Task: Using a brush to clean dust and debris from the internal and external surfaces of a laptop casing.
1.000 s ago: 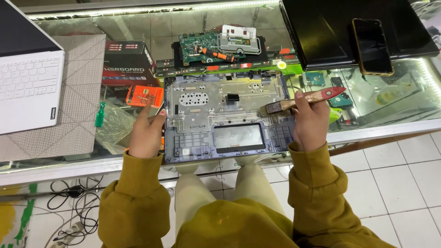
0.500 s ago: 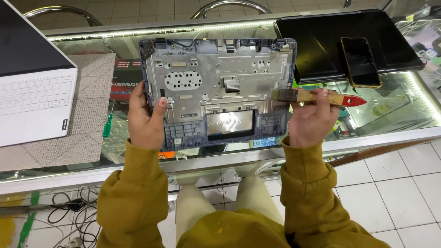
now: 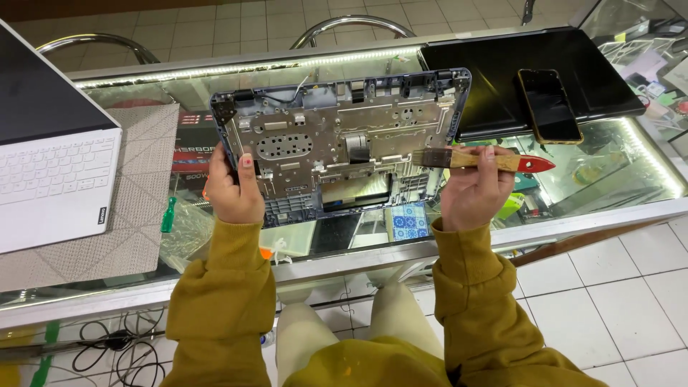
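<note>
Spanning the scene, the glass counter [image 3: 616,208] carries a white laptop [image 3: 50,183] on a grey mat [image 3: 140,186] at the left and a black laptop [image 3: 502,72] with a dark phone [image 3: 549,105] lying on it at the right. Above the counter's middle the laptop shell [image 3: 337,136] is held in the air, its long axis running left to right, its metal inner side turned toward the camera and its hinge edge uppermost and tipped away. The left hand [image 3: 233,190] grips the shell's left edge, thumb pressed on the inner face and fingers wrapped behind, forearm rising from below in a mustard sleeve. The right hand [image 3: 473,190] is closed around the brush [image 3: 480,159] and sits beside the shell's right edge; whether it also touches the shell I cannot tell. The brush lies nearly level, bristles pointing left over the shell's right part, red handle tip pointing right. Compared with a second ago, the shell has left the counter and now stands raised and tilted, and the brush has levelled out. A small green screwdriver [image 3: 168,213] lies near the mat's edge.
</note>
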